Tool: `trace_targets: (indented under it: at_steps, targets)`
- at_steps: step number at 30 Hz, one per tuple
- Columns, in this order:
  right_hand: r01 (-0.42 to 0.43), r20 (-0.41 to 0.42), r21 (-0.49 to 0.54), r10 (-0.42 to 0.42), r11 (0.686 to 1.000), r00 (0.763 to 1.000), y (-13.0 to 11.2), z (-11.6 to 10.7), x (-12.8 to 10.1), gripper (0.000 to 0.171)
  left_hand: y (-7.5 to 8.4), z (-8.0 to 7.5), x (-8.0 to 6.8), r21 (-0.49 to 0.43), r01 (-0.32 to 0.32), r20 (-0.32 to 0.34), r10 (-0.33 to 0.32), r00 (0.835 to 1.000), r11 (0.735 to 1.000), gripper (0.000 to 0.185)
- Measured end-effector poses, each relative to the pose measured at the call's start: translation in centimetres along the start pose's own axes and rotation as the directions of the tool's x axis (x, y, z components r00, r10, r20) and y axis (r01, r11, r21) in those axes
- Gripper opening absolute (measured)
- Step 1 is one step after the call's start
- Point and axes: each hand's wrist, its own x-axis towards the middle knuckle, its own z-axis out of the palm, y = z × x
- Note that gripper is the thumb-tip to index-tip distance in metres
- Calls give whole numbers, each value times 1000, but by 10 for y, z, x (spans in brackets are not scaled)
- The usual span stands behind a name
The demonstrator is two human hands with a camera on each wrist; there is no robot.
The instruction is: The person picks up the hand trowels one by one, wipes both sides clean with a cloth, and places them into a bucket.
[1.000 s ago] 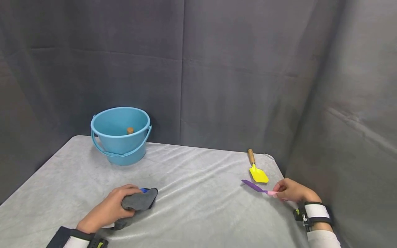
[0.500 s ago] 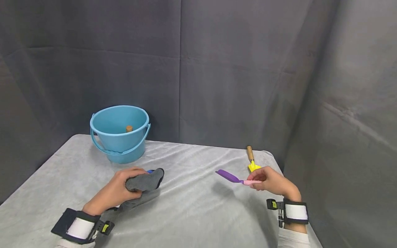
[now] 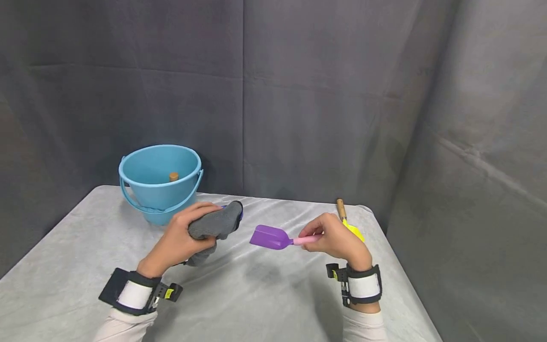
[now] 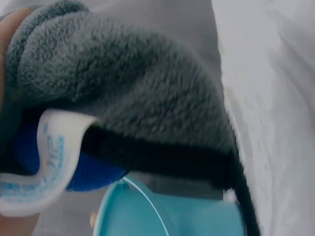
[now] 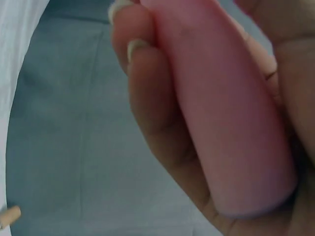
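My left hand grips a bunched grey fleecy cloth above the table, thumb on the near side. Seen from the left wrist, the cloth has black edging, a blue patch and a white printed label. A small purple shovel is held level in my right hand, its blade pointing left toward the cloth but apart from it. In the right wrist view the fingers curl round its pink handle.
A light blue bucket stands at the back left with a wooden handle end inside. A yellow shovel with a wooden handle lies at the back right, partly behind my right hand. Dark curtains border the pale cloth-covered table.
My right hand has lifted the purple shovel and brought it left toward the middle. My left hand has raised the grey cloth and moved it right and away from me.
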Motion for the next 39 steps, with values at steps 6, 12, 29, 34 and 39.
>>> trace_targets:
  at_steps: [6,12,29,34,39]
  targets:
    - [39,32,-2,-39,999,999,-10,22,17,14,12,14,11,19,-34,22,33,999,999,76]
    - [113,25,-27,-112,993,993,-14,38,27,9,20,28,9,80,-94,66,89,994,992,74]
    - [113,19,-30,-113,993,993,-17,42,28,9,41,60,0,384,-244,253,153,955,890,72]
    - [131,13,-15,-131,991,991,-14,43,28,11,41,65,-2,419,-258,275,149,950,871,70]
    - [150,-6,-22,-150,988,989,-12,44,30,10,41,65,-1,425,-241,281,126,952,872,65]
